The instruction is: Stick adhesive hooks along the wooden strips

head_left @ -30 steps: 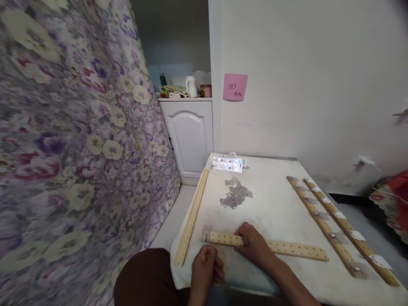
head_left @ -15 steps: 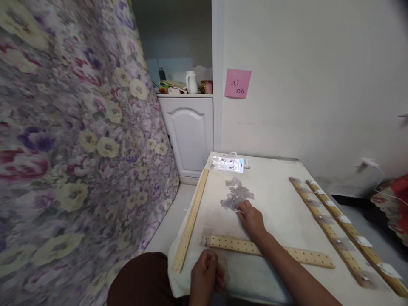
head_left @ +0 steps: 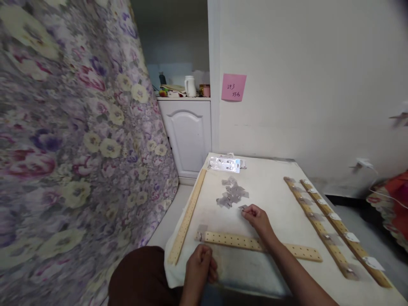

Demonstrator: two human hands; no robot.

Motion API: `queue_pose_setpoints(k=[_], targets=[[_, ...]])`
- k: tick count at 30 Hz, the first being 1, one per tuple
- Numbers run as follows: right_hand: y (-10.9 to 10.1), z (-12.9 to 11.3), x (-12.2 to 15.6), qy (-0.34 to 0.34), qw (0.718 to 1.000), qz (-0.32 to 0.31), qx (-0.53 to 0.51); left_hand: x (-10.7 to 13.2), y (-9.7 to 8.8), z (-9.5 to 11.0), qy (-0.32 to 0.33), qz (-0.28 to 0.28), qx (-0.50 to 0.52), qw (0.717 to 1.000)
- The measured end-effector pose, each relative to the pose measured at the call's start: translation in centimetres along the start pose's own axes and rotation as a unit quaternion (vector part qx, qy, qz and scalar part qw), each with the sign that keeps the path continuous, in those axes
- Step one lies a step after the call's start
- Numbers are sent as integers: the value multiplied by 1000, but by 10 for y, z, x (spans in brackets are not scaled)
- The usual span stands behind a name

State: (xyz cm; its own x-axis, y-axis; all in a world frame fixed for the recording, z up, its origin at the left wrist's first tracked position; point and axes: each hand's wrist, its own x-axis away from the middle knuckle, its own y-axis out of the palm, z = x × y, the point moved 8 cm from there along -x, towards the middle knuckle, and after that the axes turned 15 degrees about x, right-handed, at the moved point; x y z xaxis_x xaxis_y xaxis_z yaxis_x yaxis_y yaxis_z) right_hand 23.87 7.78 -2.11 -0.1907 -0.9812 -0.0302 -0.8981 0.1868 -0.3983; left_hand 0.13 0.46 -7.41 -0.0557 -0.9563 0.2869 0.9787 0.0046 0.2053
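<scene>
Right hand (head_left: 258,218) has drawn back, pinching a small packet (head_left: 242,208).

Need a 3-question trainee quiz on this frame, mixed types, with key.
1. Multiple choice: what is the right hand pinching?
a) the white jug
b) a small clear packet
c) the pink note

2. True or false: the crosswise wooden strip bears a clear packet at its left end.

3. Count: how many wooden strips lie on the table?

Key
1: b.
2: True.
3: Four: the left-edge strip, the crosswise one, and on the right the inner strip and the outer strip.
</scene>
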Motion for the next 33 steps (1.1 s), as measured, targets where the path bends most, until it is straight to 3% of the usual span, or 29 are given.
queue_pose_setpoints(k=[5, 9, 14, 18, 22, 26, 29, 33], targets=[[8, 4, 14, 21, 996, -62, -63, 16, 22, 12, 31, -38, -9, 999], [18, -12, 35, 13, 980, -155, -123, 22, 50, 43, 90, -42, -55, 993], [24, -31, 54, -11, 968, -228, -105, 27, 77, 99, 259, -30, -185, 948], [28, -41, 61, -37, 966, -247, -67, 32, 83, 109, 299, -34, -220, 928], [27, -51, 67, -68, 971, -231, -8, 25, 74, 95, 246, -22, -179, 952], [13, -50, 66, -62, 982, -176, -6, 9, 57, 71, 118, 9, -12, 993], [2, -43, 62, -41, 989, -141, -13, 3, 51, 58, 41, 23, 106, 993], [1, -38, 57, -36, 989, -145, -19, 5, 51, 55, 9, 26, 148, 989]])
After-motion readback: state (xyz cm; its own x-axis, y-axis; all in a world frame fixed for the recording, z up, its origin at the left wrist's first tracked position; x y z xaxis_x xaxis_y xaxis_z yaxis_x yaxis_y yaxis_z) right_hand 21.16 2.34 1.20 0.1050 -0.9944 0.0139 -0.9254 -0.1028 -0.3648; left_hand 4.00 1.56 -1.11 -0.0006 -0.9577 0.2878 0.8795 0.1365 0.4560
